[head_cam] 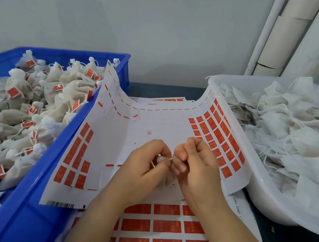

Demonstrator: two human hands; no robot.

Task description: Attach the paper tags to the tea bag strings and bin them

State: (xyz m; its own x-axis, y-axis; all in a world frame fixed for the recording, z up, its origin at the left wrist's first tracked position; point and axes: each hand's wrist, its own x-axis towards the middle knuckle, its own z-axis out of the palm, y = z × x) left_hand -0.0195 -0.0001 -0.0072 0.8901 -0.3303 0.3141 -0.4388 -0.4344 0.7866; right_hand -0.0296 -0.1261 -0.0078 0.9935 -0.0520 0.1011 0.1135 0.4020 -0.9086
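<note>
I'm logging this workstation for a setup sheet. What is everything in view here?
blue bin: one, blue, left
tagged tea bags: many, off-white, red tags, blue bin
white tub: one, white, right
untagged tea bags: many, white, white tub
curled tag sheet: one, white with red tags, between the bins
flat tag sheets: at least one, same colours, underneath it
pipes: several, white, top right
string: one, white, between both hands
left hand: one, centre, pinches string
right hand: one, centre, pinches string

**String at the grip, bins either side**

A thin white string [167, 158] is pinched between left hand [144, 164] and right hand [195, 163], above a curled tag sheet [114, 136] — orange-red tags [223, 138] line its sides. Tagged tea bags [19, 107] fill the blue bin [30, 196]; untagged bags [290, 133] fill the white tub [255, 188].
</note>
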